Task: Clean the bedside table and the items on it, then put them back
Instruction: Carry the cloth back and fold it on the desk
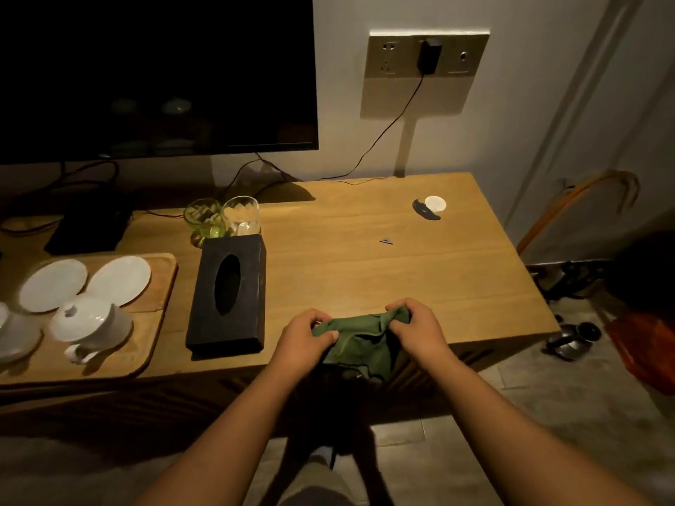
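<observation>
- Head view: left hand and right hand both clenched on a green cloth, bunched at the table's front edge.
- Black tissue box left of the cloth.
- Small dark scrap, possibly paper, mid-table.

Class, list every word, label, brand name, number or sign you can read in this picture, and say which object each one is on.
None can be read.
Black tissue box: no lettering shows.
Wall socket panel: only slots and a plugged-in adapter; any marks are too small to read.
Screen: dark, no logo legible.
Green cloth, held in the left hand and right hand: no tag or print visible.
</observation>
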`<state>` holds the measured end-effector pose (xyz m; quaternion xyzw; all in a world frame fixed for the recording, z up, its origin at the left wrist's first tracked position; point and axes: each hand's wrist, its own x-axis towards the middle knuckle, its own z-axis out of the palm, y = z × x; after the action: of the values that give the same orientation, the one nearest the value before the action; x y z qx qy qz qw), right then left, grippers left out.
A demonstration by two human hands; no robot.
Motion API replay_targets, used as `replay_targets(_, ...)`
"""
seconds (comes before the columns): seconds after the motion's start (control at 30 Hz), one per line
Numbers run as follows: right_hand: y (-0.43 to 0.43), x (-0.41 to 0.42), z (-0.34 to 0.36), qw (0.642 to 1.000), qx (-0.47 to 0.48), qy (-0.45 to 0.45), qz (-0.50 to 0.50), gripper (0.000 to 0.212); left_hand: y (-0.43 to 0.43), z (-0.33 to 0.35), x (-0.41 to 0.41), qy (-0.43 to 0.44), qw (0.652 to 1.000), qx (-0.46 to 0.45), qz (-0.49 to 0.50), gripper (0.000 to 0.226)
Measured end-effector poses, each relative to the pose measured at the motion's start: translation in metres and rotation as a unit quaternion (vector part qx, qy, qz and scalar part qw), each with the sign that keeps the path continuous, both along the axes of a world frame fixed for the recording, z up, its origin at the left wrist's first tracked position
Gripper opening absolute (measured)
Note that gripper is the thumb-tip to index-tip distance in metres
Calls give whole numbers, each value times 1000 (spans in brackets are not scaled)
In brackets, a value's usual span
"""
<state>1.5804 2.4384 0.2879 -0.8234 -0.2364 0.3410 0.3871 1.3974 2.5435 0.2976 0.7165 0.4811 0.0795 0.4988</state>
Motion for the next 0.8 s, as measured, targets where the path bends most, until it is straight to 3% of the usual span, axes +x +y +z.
replay_targets(0.23,69,25,-39,996,-75,-24,-41,8,89,-47,52,48,997,-21,-53,13)
replay_targets(0.43,95,37,-60,987,-136,-80,-5,5,129,-76,63,144,966,120,-179,14)
replay_targets(0.63,101,34,-68,983,-160,-89,-13,14,130,-80,65,151,967,136,-156,15)
replay_targets(0.7,97,34,-69,982,-150,-110,-17,19,130,-73,74,202,947,164,-186,21)
replay_targets(0.8,76,31,-61,984,-121,-79,-108,21,121,-57,96,247,909,226,-249,30)
